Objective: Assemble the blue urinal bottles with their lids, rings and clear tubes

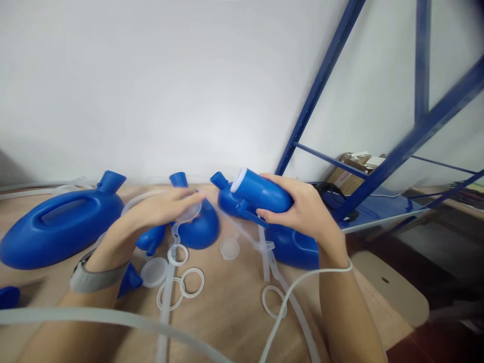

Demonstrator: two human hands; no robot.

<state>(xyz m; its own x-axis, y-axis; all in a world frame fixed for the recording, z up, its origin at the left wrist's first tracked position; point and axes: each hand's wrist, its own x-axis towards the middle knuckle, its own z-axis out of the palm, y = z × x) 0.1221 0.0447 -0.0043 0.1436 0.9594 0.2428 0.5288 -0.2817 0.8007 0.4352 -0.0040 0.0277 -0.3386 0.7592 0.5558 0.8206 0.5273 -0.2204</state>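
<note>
My right hand (298, 201) is wrapped round a blue plastic tube-shaped urinal mouthpiece (264, 190), tilted with its white-rimmed mouth toward the left. A blue strap or clip hangs beneath it. My left hand (174, 204) is closed on a translucent round cap (189, 214), with part of the cap hidden by the fingers. Behind and below that hand stands a blue bottle (202, 229) with a short neck. White sealing rings (192, 282) and another translucent cap (154, 272) lie on the table in front of my left hand.
A large blue bottle with a handle (64, 227) lies at the left. More blue bottles (291, 247) are behind and under my right hand. Clear hoses (113, 316) run across the foreground. A blue metal rack (321, 75) and a stool (389, 287) stand at the right.
</note>
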